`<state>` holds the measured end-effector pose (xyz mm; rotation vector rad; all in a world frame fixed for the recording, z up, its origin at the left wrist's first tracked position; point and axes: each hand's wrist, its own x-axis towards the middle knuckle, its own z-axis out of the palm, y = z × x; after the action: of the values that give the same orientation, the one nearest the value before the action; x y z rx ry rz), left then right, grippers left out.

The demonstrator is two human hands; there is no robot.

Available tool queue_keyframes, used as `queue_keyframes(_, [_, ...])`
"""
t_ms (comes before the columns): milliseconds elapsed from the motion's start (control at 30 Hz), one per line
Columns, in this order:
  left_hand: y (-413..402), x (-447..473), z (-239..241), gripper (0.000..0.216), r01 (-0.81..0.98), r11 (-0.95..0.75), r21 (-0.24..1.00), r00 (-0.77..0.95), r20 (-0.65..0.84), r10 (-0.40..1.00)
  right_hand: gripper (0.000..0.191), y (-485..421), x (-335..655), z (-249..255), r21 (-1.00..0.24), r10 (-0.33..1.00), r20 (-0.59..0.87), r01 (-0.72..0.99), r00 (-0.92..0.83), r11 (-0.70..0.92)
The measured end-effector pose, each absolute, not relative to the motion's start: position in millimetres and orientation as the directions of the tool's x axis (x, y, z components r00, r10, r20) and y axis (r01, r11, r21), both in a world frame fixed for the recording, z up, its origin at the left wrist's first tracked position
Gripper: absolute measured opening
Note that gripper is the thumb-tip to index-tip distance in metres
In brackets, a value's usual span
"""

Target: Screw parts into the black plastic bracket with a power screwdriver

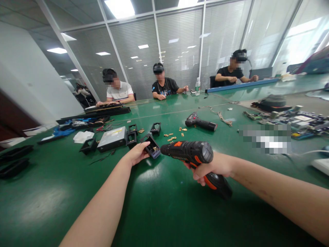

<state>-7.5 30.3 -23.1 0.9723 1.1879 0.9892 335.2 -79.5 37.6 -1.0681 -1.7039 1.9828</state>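
My left hand (138,153) is closed on the near-left edge of a small black plastic frame (155,156), which is tilted on the table with brass-coloured bits inside it. Wrapped round the grip of a black and orange cordless drill (189,151) is my right hand (208,168). The drill's nose points left, close to the frame's right side; whether it touches cannot be made out. Several small brass plates (171,138) lie just beyond the drill. More black frames (155,128) stand behind my left hand.
A second cordless drill (200,121) lies farther back. At left are a silver disc drive (112,138), a white crumpled bag (82,137) and black trays (14,168). Circuit boards (303,121) cover the right side. Three people sit across the green table (77,195), with a bottle (197,86) near them.
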Motion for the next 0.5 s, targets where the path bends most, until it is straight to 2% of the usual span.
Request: queue_keyframes(500, [30.8,-3.8,-28.0,0.018,-0.086,0.227,0.97,0.046,-0.224,0.973,0.042,-79.8,334.6,39.3,-0.944,0.668,-0.328,0.221,-0.668,-0.243])
